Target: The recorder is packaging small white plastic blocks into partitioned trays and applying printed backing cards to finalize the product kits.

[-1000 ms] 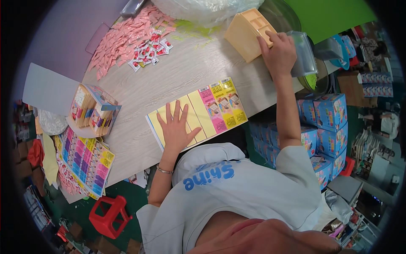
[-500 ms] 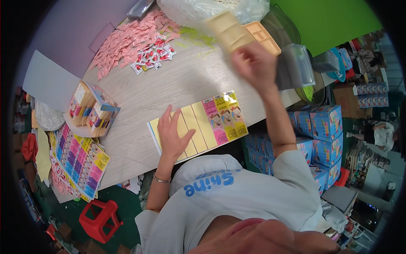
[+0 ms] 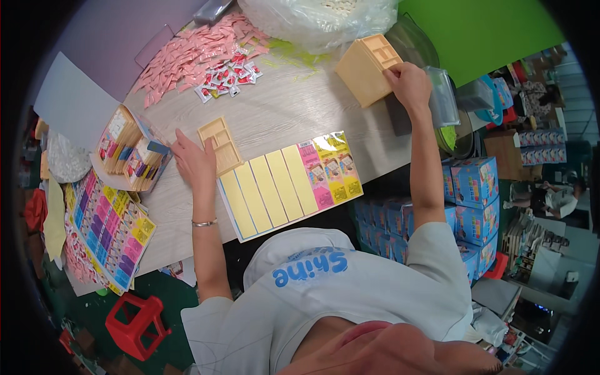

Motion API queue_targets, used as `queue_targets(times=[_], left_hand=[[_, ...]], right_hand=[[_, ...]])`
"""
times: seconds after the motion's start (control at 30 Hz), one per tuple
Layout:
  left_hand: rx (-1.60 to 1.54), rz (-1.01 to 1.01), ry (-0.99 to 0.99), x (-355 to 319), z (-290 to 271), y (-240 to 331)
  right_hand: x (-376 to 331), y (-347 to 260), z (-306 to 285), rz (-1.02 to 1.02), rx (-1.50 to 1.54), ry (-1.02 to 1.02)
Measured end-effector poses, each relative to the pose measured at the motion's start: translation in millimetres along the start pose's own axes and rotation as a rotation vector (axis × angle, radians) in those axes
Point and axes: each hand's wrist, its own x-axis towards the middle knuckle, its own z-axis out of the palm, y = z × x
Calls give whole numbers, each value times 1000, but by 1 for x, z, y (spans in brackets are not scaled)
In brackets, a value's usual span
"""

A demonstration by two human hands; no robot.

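While I look down past the white shirt (image 3: pixel 337 294) that fills the bottom of the view, the nearest thing on the desk (image 3: pixel 294 119) is a long card sheet (image 3: pixel 287 184), mostly yellow panels with a pink and printed section at its right end, lying flat by the desk's near edge. My left hand (image 3: pixel 195 164) rests just beyond the sheet's left corner, palm down and fingers loosely spread, its fingertips touching the left side of a small tan divided tray (image 3: pixel 220 145) that lies flat on the desk and touches the sheet's upper left corner. A thin bracelet (image 3: pixel 204 222) sits on that wrist. Left of the hand stands an open display box (image 3: pixel 128 153) packed with slim colourful packets, and below it a colourful printed sheet (image 3: pixel 112 231) hangs off the desk edge above a red stool (image 3: pixel 134 325) on the floor.

Farther out and to the right, my right hand (image 3: pixel 409 84) is curled over the right end of a stack of tan trays (image 3: pixel 365 69), fingers on its top rim; I cannot tell whether the thumb pinches underneath. Just right of that hand is a clear plastic container (image 3: pixel 440 97). Blue boxes (image 3: pixel 472 194) are piled beside the desk below it. Toward the far edge lie a spread of pink sachets (image 3: pixel 194 53) and a big clear plastic bag (image 3: pixel 319 19).
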Motion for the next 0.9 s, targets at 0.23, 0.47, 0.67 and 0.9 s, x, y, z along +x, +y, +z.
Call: queue_targets(times=[0.23,0.47,0.67,0.9], left_hand=[[170,648,-259,-12,5,-16],[140,617,-240,-13,6,-29],[23,620,-277,-6,0,-23],[18,745,-212,-6,9,8]], right_hand=[[8,8,7,-99,168,130],[-39,-93,-22,-213,467,354],[-141,-248,90,-322,471,-307],[-109,-233,67,-191,753,-178]])
